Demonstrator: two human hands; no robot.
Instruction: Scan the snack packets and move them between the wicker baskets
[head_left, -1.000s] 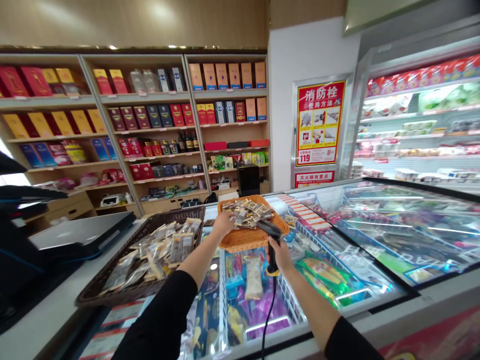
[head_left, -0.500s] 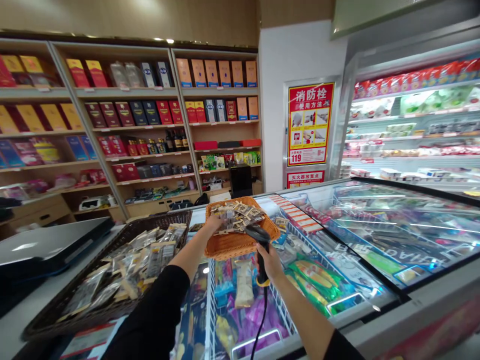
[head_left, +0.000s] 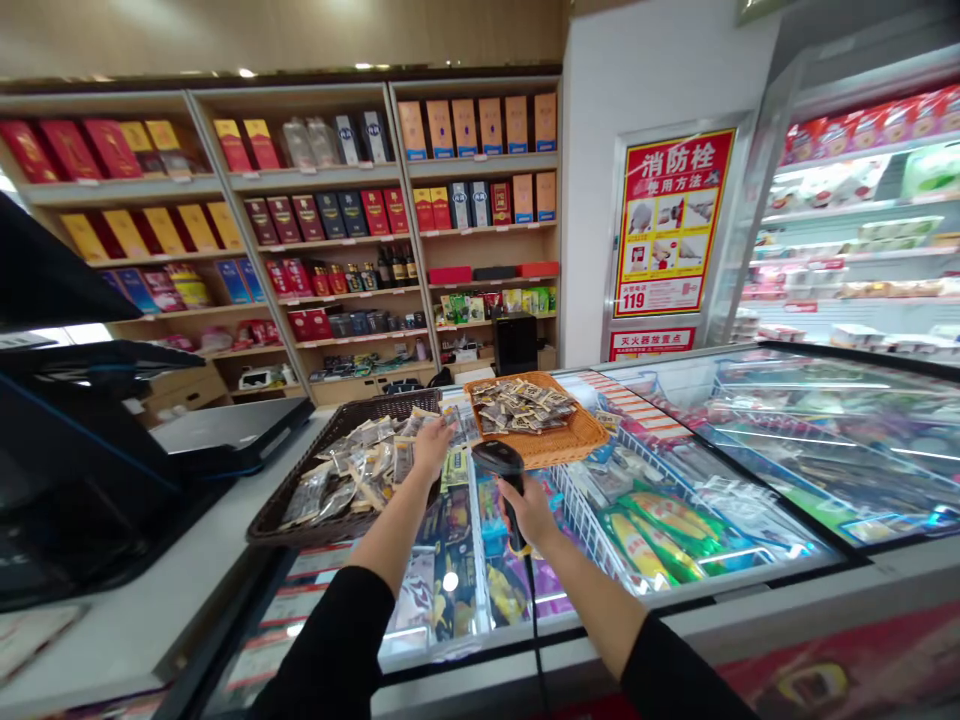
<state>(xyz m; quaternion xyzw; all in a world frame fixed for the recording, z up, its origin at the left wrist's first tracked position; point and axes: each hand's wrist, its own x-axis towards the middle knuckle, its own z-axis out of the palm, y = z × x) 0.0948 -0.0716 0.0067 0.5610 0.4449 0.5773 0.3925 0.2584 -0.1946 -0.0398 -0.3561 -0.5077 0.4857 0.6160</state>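
My right hand is wrapped round the handle of a black barcode scanner, whose cable hangs down. My left hand is closed on a small clear-and-tan snack packet, at the right rim of the dark brown wicker basket. That dark basket is full of similar packets. Right of my left hand and beyond the scanner stands an orange wicker basket, with more small packets piled towards its far left side.
Both baskets rest on a glass-topped chest freezer with bagged goods inside. A flat-topped black device and a dark machine occupy the counter at left. Shelves of boxed goods and a lit refrigerated display stand behind.
My left hand has moved out of the orange basket, leftward to the dark basket's edge, with a packet. The scanner stays in my right hand. The view has turned left.
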